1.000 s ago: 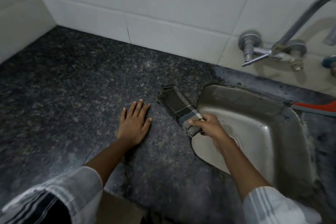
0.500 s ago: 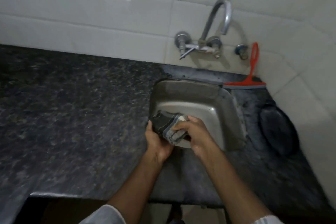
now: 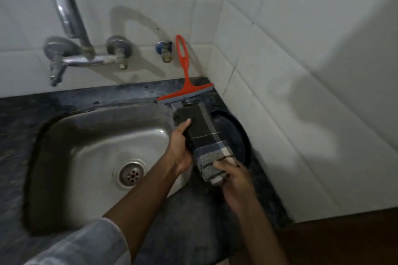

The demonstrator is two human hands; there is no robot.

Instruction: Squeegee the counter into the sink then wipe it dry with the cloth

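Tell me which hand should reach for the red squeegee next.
Right, probably. The right hand is on the squeegee's side of the sink; the left hand would cross the folded cloth both hold.

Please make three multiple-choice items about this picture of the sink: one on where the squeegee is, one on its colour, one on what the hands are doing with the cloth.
1. Where is the squeegee?
A. In the sink basin
B. Leaning on the tiled wall behind the sink's right corner
C. In the right hand

2. What colour is its handle?
A. Red-orange
B. Blue
C. White

3. How is the folded cloth held?
A. Lying alone on the counter
B. Hanging from the tap
C. Gripped by both hands

Answers: 1 B, its blade rests on the counter and its handle stands up against the tiles. 2 A, the handle and frame show red-orange. 3 C, the left hand grips its side and the right hand its near end, beside the sink.
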